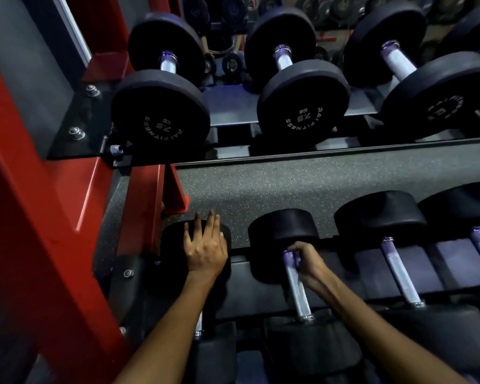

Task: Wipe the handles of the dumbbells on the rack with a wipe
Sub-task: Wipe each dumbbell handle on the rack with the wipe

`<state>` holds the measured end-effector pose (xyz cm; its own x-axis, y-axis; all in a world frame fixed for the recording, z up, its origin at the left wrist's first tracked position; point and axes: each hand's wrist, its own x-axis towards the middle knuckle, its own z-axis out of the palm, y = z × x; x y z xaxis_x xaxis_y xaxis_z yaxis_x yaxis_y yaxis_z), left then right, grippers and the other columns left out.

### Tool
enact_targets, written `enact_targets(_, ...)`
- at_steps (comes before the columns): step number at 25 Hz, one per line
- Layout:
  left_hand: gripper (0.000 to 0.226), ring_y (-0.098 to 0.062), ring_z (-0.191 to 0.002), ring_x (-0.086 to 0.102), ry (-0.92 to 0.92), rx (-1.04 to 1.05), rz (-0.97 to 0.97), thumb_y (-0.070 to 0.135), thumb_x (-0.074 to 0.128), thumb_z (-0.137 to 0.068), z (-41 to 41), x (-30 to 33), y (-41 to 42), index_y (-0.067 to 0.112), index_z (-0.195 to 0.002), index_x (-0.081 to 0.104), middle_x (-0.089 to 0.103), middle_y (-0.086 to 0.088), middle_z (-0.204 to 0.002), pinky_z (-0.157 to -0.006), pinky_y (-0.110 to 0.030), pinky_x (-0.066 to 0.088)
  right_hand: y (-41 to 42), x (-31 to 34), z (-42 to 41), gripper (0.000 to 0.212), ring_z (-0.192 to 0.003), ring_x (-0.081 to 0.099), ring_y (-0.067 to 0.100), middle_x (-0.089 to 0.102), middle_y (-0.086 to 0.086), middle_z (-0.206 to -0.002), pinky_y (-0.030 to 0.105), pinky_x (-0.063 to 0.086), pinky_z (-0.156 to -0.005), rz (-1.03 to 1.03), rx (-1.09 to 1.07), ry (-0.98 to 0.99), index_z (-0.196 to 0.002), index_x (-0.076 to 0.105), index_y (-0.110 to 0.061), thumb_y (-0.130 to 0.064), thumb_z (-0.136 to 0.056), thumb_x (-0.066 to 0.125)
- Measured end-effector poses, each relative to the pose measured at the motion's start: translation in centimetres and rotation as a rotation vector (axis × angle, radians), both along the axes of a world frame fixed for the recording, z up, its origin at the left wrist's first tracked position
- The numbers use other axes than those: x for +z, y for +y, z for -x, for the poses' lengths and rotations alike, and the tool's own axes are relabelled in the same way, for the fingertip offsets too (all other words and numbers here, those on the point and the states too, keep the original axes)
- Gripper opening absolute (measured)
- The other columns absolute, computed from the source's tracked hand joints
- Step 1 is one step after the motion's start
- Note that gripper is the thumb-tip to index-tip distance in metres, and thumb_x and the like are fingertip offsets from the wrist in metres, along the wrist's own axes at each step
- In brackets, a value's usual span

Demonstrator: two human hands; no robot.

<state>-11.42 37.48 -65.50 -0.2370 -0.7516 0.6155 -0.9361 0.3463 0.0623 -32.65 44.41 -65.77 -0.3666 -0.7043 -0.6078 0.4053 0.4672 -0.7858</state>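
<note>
Curling round a knurled steel handle (295, 284), the right grip (306, 263) clasps it; left grip (205, 249) lies flat on a rubber head (172, 245).

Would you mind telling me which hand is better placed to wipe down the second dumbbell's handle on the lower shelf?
The right hand: its fingers already curl around the top of that handle. The left hand rests flat on the neighbouring dumbbell head.

A single wide-angle view from the person's head looks forward and steeply down, close over the lower rack tier (261, 261) where both forearms reach in. The upper tier (233, 106) and red upright (39, 217) bend toward the frame's edges.
</note>
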Motion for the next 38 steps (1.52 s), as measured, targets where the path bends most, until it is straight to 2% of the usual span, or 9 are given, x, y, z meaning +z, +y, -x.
enact_targets(3,0.047,-0.033,-0.123,0.056,-0.005,-0.001,0.041,0.025,0.037,-0.089,-0.1,-0.3,-0.8,0.011,-0.123,0.066,0.061,-0.003,-0.133,-0.104,-0.050,0.028,-1.6,-0.7,-2.1,0.041,-0.079,0.058,0.025,0.058,0.010,-0.081,0.029,0.047,-0.068,-0.092,0.017,0.282,-0.094,0.059,0.001,-0.024,-0.061,0.062)
enact_targets(5,0.047,-0.033,-0.123,0.056,-0.011,-0.006,0.065,0.025,0.038,-0.089,0.0,-0.5,-0.7,0.011,-0.123,0.066,0.061,-0.003,-0.133,-0.105,-0.050,0.029,-2.0,0.0,-1.6,0.046,-0.079,0.055,0.019,0.051,0.011,-0.087,0.018,0.044,-0.059,-0.120,0.075,0.307,-0.107,0.048,0.007,-0.018,-0.071,0.063)
enact_targets(7,0.046,-0.033,-0.125,0.054,0.007,-0.013,0.083,0.024,0.039,-0.089,-0.1,-0.7,-0.9,0.011,-0.124,0.065,0.060,-0.003,-0.134,-0.105,-0.049,0.028,-1.5,1.1,-1.0,0.003,-0.052,0.054,0.010,0.051,0.009,-0.067,0.015,0.038,-0.041,-0.089,0.133,0.225,-0.079,0.054,0.005,0.003,-0.082,0.055)
enact_targets(10,0.045,-0.033,-0.127,0.053,-0.008,0.002,0.112,0.024,0.040,-0.090,-0.1,-1.0,-0.9,0.011,-0.124,0.065,0.060,-0.002,-0.135,-0.106,-0.049,0.028,-1.1,1.8,-0.8,0.028,-0.036,0.048,0.011,0.051,0.006,-0.045,0.016,0.040,-0.039,-0.023,0.120,0.176,-0.051,0.051,-0.004,0.014,-0.070,0.061)
enact_targets(17,0.046,-0.033,-0.128,0.051,-0.018,0.018,-0.038,0.026,0.039,-0.089,0.0,0.1,-0.1,0.013,-0.125,0.065,0.060,0.000,-0.134,-0.106,-0.050,0.030,0.5,0.2,1.5,0.017,-0.045,0.057,0.012,0.058,0.010,-0.061,0.021,0.049,-0.045,-0.024,0.103,0.170,-0.067,0.058,-0.001,0.011,-0.077,0.063)
enact_targets(23,0.053,-0.028,-0.142,0.033,0.405,-0.074,-0.259,0.028,0.043,-0.085,7.7,3.0,4.0,0.011,-0.134,0.055,0.043,-0.011,-0.149,-0.114,-0.059,0.007,3.7,4.1,5.8,0.024,-0.044,0.055,0.003,0.062,0.000,-0.055,0.012,0.046,-0.043,0.155,0.104,0.313,-0.072,0.062,-0.006,0.010,-0.086,0.052)
enact_targets(27,0.047,-0.026,-0.131,0.049,0.149,-0.565,-0.223,0.028,0.040,-0.089,15.5,4.0,4.8,0.007,-0.124,0.063,0.055,-0.011,-0.139,-0.112,-0.044,0.030,6.6,6.6,9.9,0.016,-0.043,0.049,0.005,0.056,0.010,-0.062,0.014,0.038,-0.041,0.165,0.137,0.477,-0.081,0.065,0.001,0.007,-0.086,0.051)
enact_targets(35,0.048,-0.029,-0.114,0.060,-0.323,-0.611,-0.133,0.036,0.035,-0.084,17.8,3.1,1.3,0.011,-0.096,0.074,0.071,-0.007,-0.108,-0.098,-0.048,0.043,13.0,5.6,20.8,0.014,-0.075,0.064,0.029,0.067,0.013,-0.076,0.040,0.055,-0.076,-0.269,-0.043,0.837,-0.063,0.059,-0.014,-0.011,-0.074,0.052)
enact_targets(38,0.046,-0.029,-0.115,0.060,-0.309,-0.655,0.007,0.035,0.036,-0.085,17.4,2.2,1.1,0.010,-0.100,0.073,0.071,-0.007,-0.105,-0.100,-0.049,0.043,13.6,4.7,21.9,0.020,-0.098,0.062,0.039,0.065,0.026,-0.103,0.039,0.050,-0.083,-0.510,0.106,1.063,-0.092,0.065,-0.002,-0.010,-0.079,0.051)
